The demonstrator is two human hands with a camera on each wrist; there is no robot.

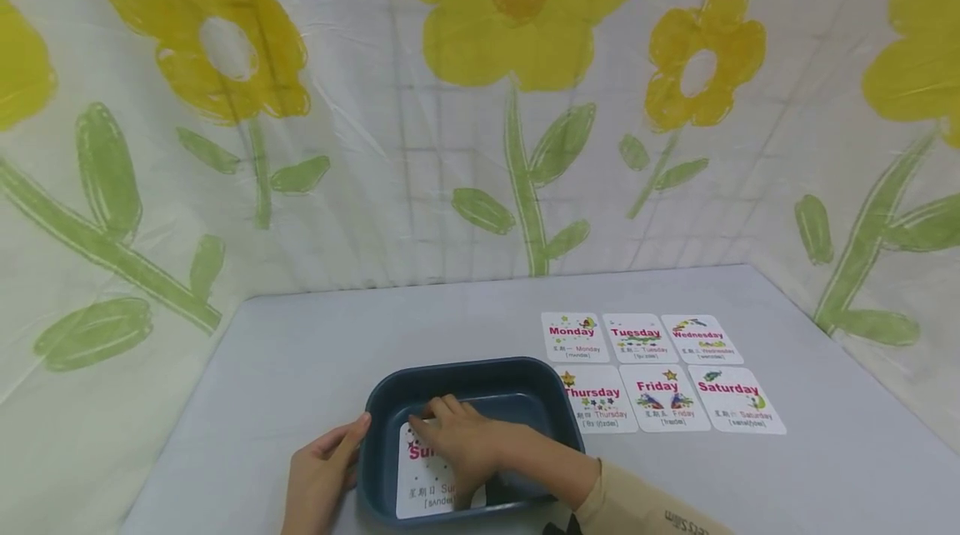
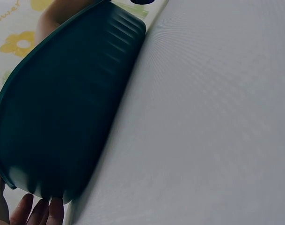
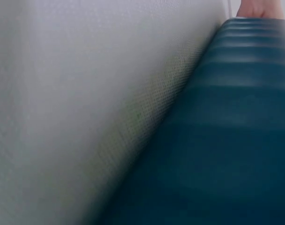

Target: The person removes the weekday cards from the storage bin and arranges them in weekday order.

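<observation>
A dark blue tray [image 1: 465,365] with raised walls sits near the front of the table. My left hand [image 1: 322,468] grips its left side, thumb at the rim; the left wrist view has its fingers [image 2: 38,213] against the outer wall [image 2: 53,103]. Inside the tray, my right hand [image 1: 472,442] holds a white "Sunday" card [image 1: 422,481], fingers near the top edge and thumb toward the bottom. That hand covers much of the card. The right wrist view mainly has the tray's ribbed outer wall [image 3: 236,140], with part of a hand [image 3: 259,8] beyond it.
Right of the tray, two rows of weekday cards lie on the pale table: Monday [image 1: 572,338], Tuesday [image 1: 636,339], Wednesday [image 1: 701,340], Thursday [image 1: 600,402], Friday [image 1: 663,398] and Saturday [image 1: 735,400]. Thursday's left edge lies behind the tray's rim. A flower-patterned curtain [image 1: 360,185] hangs behind.
</observation>
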